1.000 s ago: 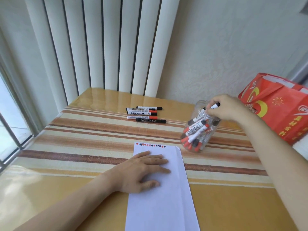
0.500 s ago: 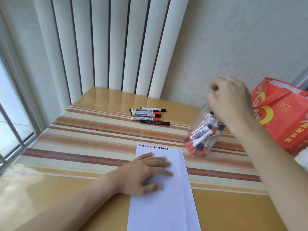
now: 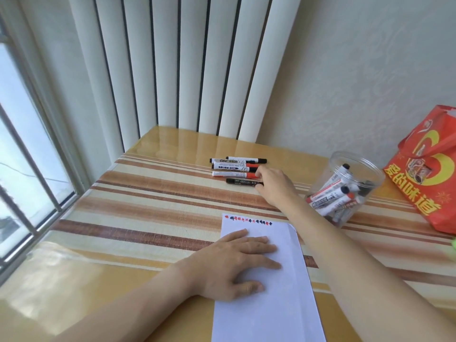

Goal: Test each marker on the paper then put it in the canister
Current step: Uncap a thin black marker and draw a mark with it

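Head view shows my right hand (image 3: 274,186) stretched out over the worktop (image 3: 148,193) to the few markers lying loose at the far side. Its fingertips are at the near, all-black marker (image 3: 244,181), at that marker's right end. From behind I cannot tell whether the fingers have closed round it or only touch it; nothing is lifted yet.

What the pick-up turns on: the black marker lies crosswise to my reach, its long axis running left to right, so nearly the whole barrel stretches away to the left of my hand. Just beyond it, farther from me, lie three more markers (image 3: 235,166) in parallel, close enough that I could nudge them.

My left hand (image 3: 237,262) lies flat, fingers straight and spread, pressing the paper (image 3: 276,304) down. It is well short of the markers, so the right hand is clearly the nearer one for this grab. The row of red and black test marks (image 3: 248,217) sits along the paper's far edge, between my two hands. The clear canister (image 3: 345,191), already holding many markers, stands to the right of my right forearm.
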Demonstrator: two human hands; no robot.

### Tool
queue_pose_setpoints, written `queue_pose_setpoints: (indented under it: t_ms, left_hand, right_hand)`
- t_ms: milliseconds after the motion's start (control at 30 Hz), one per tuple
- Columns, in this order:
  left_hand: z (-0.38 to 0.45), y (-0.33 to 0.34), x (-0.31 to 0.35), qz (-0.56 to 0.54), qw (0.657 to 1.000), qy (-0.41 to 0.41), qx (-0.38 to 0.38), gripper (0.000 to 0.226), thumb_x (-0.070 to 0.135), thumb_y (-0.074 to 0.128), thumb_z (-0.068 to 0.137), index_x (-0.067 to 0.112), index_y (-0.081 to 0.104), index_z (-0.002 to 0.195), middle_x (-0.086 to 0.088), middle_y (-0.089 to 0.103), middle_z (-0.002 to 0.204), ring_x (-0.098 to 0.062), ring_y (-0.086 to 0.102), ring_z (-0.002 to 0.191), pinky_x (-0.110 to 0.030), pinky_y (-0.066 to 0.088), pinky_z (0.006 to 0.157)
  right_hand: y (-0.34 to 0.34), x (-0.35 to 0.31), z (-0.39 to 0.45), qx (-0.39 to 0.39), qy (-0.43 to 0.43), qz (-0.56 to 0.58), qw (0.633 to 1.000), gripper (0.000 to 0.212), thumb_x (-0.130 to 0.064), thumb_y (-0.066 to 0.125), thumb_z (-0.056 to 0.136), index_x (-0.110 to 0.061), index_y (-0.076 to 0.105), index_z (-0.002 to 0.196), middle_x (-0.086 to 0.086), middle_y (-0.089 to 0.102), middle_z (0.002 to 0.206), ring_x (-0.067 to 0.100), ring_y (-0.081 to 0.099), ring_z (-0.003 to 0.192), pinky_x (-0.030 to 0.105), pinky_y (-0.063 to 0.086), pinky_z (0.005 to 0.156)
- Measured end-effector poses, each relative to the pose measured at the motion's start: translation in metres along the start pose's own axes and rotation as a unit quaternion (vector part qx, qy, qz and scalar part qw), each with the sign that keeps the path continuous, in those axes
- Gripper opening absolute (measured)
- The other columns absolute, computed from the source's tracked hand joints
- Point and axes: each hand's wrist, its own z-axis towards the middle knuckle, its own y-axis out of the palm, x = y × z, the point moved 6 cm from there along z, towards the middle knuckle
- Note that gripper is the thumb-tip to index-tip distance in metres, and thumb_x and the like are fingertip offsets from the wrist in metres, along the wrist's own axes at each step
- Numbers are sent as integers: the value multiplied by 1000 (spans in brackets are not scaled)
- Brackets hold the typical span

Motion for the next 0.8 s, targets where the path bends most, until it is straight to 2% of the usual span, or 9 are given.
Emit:
queue_pose_setpoints:
  t_ms: [133, 233, 333, 400, 467, 567, 667, 733, 800]
  left_hand:
    - [0, -1, 0, -5, 1000, 0, 5, 52, 46, 55, 102, 38, 43, 152, 14, 25, 167, 6, 4, 154, -40, 1, 128]
    - [0, -1, 1, -6, 1000, 1, 9, 55, 49, 56, 101, 38, 41, 153, 13, 26, 167, 5, 6, 154, -40, 1, 128]
    - [0, -2, 2, 0, 1000, 3, 16, 58, 51, 53, 102, 35, 37, 155, 14, 29, 165, 4, 8, 154, -39, 2, 128]
    - [0, -3, 2, 0, 1000, 1, 24, 57, 50, 50, 104, 31, 37, 155, 15, 32, 164, 5, 10, 153, -39, 3, 128]
    - [1, -5, 2, -11, 999, -7, 32, 53, 50, 47, 105, 27, 39, 152, 15, 36, 162, 5, 14, 152, -40, 6, 128]
    - [1, -8, 1, -52, 998, -28, 38, 45, 49, 46, 105, 24, 44, 143, 15, 44, 155, 3, 29, 148, -35, 9, 127]
    - [0, -15, -1, -119, 990, -54, 58, 33, 46, 49, 105, 21, 51, 125, 15, 55, 141, -4, 45, 134, -30, 29, 117]
    - [-1, -19, -4, -176, 978, -86, 74, 24, 43, 51, 105, 21, 51, 116, 13, 59, 136, 1, 50, 126, -20, 37, 105]
    - [-3, -21, -7, -203, 968, -116, 89, 20, 43, 50, 106, 24, 49, 112, 14, 63, 132, 3, 55, 117, -14, 39, 93]
  right_hand:
    - [-6, -3, -10, 7, -15, 7, 1000, 19, -14, 61, 98, -15, 69, 115, 2, 66, 113, 23, 63, 96, 38, 53, 81]
    - [-27, -1, -33, 33, 7, 144, 989, 10, -18, 67, 92, -20, 68, 101, -3, 68, 99, 20, 63, 91, 33, 48, 76]
    - [-37, 4, -67, 2, 69, 366, 928, 8, -24, 68, 90, -22, 65, 98, -2, 72, 80, 16, 67, 68, 35, 52, 68]
    - [-38, 7, -90, 1, 81, 456, 886, 11, -16, 66, 96, -7, 62, 102, 4, 65, 66, 12, 59, 56, 29, 46, 59]
    - [-38, 14, -111, 21, 88, 526, 846, 10, -6, 62, 99, 3, 57, 99, 7, 55, 63, 13, 50, 55, 24, 38, 53]
    - [-32, 19, -134, 41, 78, 605, 791, 6, -13, 61, 94, -8, 57, 92, 5, 51, 65, 17, 45, 59, 23, 35, 52]
    - [-23, 21, -150, 42, 45, 668, 742, 11, -13, 57, 87, -8, 59, 96, 7, 48, 68, 20, 45, 60, 26, 34, 56]
    - [-18, 19, -158, 24, 18, 685, 728, 15, -11, 56, 88, -5, 59, 101, 10, 45, 70, 22, 44, 62, 28, 34, 59]
    - [-13, 13, -164, -14, -16, 681, 732, 16, -9, 57, 90, -4, 59, 105, 12, 45, 68, 23, 45, 62, 28, 38, 60]
